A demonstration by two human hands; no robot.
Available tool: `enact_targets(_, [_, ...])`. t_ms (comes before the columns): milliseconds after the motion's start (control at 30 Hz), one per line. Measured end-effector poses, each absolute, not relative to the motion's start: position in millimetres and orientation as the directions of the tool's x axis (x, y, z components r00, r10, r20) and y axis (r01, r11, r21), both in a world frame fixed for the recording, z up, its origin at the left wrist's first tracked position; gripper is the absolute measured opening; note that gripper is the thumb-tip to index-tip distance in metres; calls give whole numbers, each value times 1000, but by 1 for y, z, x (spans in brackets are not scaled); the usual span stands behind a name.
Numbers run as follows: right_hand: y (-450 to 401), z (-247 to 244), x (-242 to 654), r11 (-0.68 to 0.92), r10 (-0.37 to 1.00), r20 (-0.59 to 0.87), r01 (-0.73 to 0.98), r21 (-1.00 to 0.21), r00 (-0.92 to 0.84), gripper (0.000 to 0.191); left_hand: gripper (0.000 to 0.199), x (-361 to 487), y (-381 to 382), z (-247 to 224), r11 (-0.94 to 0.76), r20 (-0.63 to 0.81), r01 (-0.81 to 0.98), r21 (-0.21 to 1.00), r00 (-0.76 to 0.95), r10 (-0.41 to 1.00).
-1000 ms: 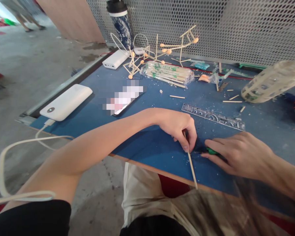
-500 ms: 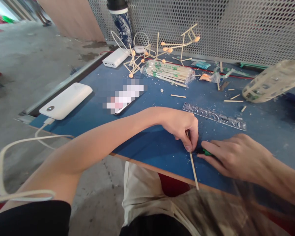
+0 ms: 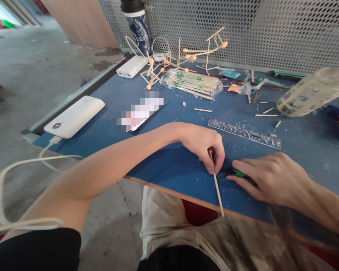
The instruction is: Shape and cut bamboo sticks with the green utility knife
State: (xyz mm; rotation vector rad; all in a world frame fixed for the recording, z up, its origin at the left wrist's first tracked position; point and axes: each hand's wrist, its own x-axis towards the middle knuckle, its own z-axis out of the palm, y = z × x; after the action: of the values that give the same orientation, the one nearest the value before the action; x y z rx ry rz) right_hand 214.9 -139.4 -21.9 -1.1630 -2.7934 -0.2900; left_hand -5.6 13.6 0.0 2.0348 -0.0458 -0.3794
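A thin wooden stick runs from the blue tabletop past its front edge. My left hand is closed on it, with thumb and fingertips pinched around its upper part. To the right, my right hand grips a green-handled knife, mostly covered by the fingers. Its thin dark blade points left and reaches the stick just below my left fingertips; whether it has cut in, I cannot tell. Beyond both hands lies a patterned ruler, flat on the table.
Stick models with orange joints stand at the back behind a wrapped stick bundle. A phone and white power bank lie left. A clear bottle lies at the right; a dark tumbler stands behind. Stick offcuts are scattered about.
Both hands keep their grips. My left hand and the stick have shifted slightly left, while the right hand stays nearly in place. The whole view has drifted a little.
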Motion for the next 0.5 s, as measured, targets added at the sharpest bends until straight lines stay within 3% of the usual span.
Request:
enact_targets(167, [-142,-21,214,670,704,155,721,176,-693,24,15,-6,13,1,-478,-253,135,868,948,-191])
enact_targets(500, [-142,-18,216,680,711,113,720,142,-694,25,14,-7,15,0,-461,-247,131,878,948,-201])
